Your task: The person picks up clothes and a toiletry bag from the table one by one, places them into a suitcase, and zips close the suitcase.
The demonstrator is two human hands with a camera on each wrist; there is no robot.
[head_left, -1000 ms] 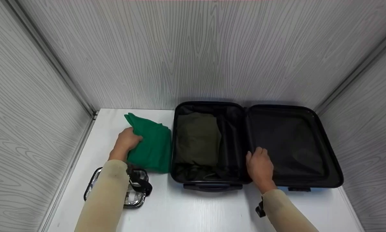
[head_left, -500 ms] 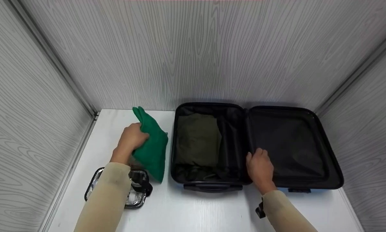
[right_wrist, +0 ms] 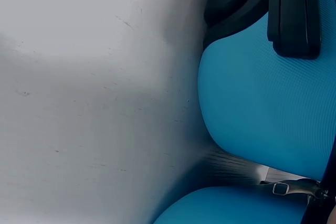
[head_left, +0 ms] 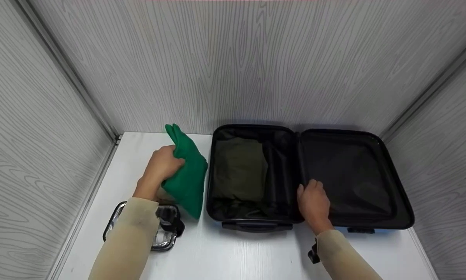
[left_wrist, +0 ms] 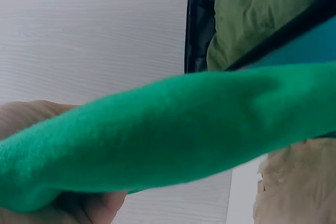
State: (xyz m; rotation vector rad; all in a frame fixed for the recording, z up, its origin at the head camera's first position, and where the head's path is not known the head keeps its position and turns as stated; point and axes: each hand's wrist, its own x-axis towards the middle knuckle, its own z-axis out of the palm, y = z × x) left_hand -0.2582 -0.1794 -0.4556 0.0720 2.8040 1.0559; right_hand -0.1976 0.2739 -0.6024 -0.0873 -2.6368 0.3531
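My left hand [head_left: 162, 165] grips a folded green cloth [head_left: 188, 175] along its left side. The cloth hangs tilted just left of the suitcase [head_left: 211, 171], its lower corner near the white table. In the left wrist view the green cloth [left_wrist: 173, 129] hides part of the fingers. Below it shows a piece of tan fabric [left_wrist: 294, 182]. The suitcase lies open in two halves, with a folded olive garment [head_left: 238, 169] in the left half. My right hand [head_left: 314, 202] holds the right half's inner rim near the hinge, fingers bent over it.
A clear zip pouch with black edges [head_left: 164, 243] lies under my left forearm. Grey wood-grain walls [head_left: 252, 66] enclose the table behind and at both sides. The suitcase's blue shell [right_wrist: 262, 87] and carry handle [right_wrist: 294, 19] face the front.
My left hand has lifted the green cloth from lying flat to a tilted hang and moved it slightly right and back. My right hand has stayed in place.
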